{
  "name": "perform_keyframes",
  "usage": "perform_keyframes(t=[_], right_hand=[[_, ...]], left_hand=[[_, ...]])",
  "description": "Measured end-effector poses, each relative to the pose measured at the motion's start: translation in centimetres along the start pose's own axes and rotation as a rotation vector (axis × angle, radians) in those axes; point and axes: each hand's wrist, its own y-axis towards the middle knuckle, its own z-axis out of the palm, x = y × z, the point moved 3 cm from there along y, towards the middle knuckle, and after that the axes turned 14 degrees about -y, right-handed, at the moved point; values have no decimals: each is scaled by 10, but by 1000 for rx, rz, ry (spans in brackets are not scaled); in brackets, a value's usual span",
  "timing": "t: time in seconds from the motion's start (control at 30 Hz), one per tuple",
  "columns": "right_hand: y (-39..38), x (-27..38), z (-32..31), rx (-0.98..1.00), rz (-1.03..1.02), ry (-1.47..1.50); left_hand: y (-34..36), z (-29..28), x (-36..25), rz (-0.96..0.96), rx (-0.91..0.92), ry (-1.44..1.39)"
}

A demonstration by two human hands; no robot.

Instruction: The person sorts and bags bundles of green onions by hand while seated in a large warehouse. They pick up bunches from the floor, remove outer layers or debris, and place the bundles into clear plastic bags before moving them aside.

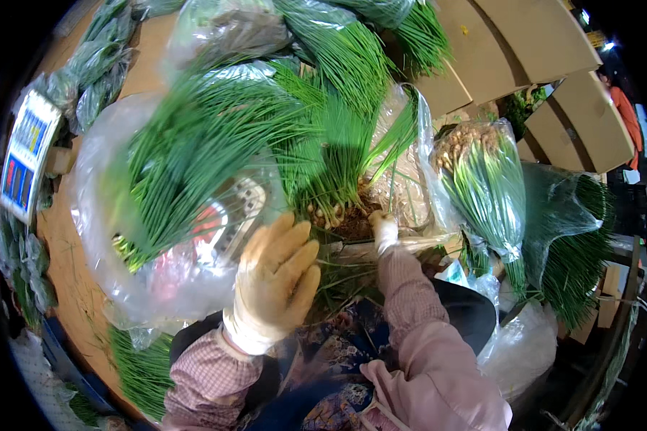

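My left hand (272,280), in a pale glove, is raised palm-down with its fingers outstretched, just below a loose sheaf of green onions (187,158) lying over a clear plastic bag (108,215); no grasp is visible. My right hand (382,228), also gloved, is closed at the lower right of a soil-covered root clump (352,223) beneath upright green onions (338,165); what it holds, if anything, is hidden. A pale plastic wrap (402,187) stands beside these roots.
A digital scale (29,154) stands at the left. Bagged greens (237,29) line the back. Cardboard boxes (496,43) fill the upper right, with a person in orange (625,115) beyond. Bagged onions (482,187) and darker greens (575,258) lie at the right.
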Motion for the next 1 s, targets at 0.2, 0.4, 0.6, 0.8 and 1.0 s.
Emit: perform_keyframes(t=[0.2,0.4,0.6,0.8,1.0], right_hand=[[75,71,31,223,234,404],[69,77,9,473,178,555],[61,34,-15,556,-232,428],[58,39,-67,427,-154,708],[31,51,-31,327,11,-170]], left_hand=[[14,29,42,-189,160,65],[33,45,62,-243,197,42],[34,55,66,-257,226,4],[30,50,63,-177,212,42],[29,51,57,-172,212,-76]])
